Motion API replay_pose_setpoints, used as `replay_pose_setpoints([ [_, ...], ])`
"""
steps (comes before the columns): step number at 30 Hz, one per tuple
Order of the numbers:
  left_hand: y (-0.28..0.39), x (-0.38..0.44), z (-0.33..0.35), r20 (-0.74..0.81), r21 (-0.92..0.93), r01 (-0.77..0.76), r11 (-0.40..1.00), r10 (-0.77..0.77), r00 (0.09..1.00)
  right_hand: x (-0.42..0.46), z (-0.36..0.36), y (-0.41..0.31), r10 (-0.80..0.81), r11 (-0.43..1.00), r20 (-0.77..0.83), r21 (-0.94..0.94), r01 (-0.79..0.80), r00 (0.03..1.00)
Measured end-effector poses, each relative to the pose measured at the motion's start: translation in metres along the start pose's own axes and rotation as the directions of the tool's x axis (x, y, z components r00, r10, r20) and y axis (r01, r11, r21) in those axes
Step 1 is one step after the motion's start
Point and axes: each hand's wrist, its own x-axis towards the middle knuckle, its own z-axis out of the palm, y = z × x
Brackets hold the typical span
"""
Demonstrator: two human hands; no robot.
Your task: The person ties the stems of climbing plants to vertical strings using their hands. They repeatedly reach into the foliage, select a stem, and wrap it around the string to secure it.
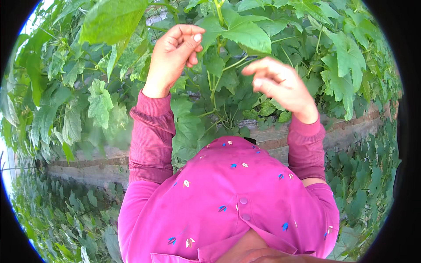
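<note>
My left hand (179, 49) is raised among climbing vines, fingers curled and the thumb close to the index finger. Its fingertips are beside the left edge of a broad lobed green leaf (245, 33); I cannot tell whether they pinch anything. A leaf stalk (157, 29) passes behind that hand. My right hand (279, 83), slightly blurred, hangs in front of the foliage with bent fingers and a gap between thumb and index finger. Nothing shows in it. Between the two hands an upright vine stem (213, 88) runs down with thinner side stalks.
A large bright leaf (113, 21) hangs close to the camera at upper left. Dense lobed foliage (345, 59) spreads on both sides. Strips of bare soil path (95, 167) run behind my body, with another row of vines (65, 217) at lower left.
</note>
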Motion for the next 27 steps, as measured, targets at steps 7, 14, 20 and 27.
replay_pose_setpoints([
  [7,-0.064,-0.010,-0.029,-0.048,0.611,0.287,0.738,-0.327,0.944,0.079,0.098,0.122,0.564,0.765,0.432,-0.594,-0.249,0.703],
  [14,-0.146,0.025,-0.011,-0.345,0.756,0.552,0.352,-0.503,0.793,0.141,0.058,0.219,0.512,0.682,0.116,-0.658,-0.321,0.851],
  [20,-0.193,0.068,-0.017,-0.646,0.175,0.511,0.842,-0.293,0.704,0.213,-0.054,0.284,0.462,0.846,-0.201,-0.193,-0.498,0.864],
  [27,-0.218,0.070,-0.036,-0.761,-0.067,0.299,0.952,-0.242,0.602,0.262,-0.227,0.273,0.471,0.881,-0.299,0.218,-0.421,0.830],
])
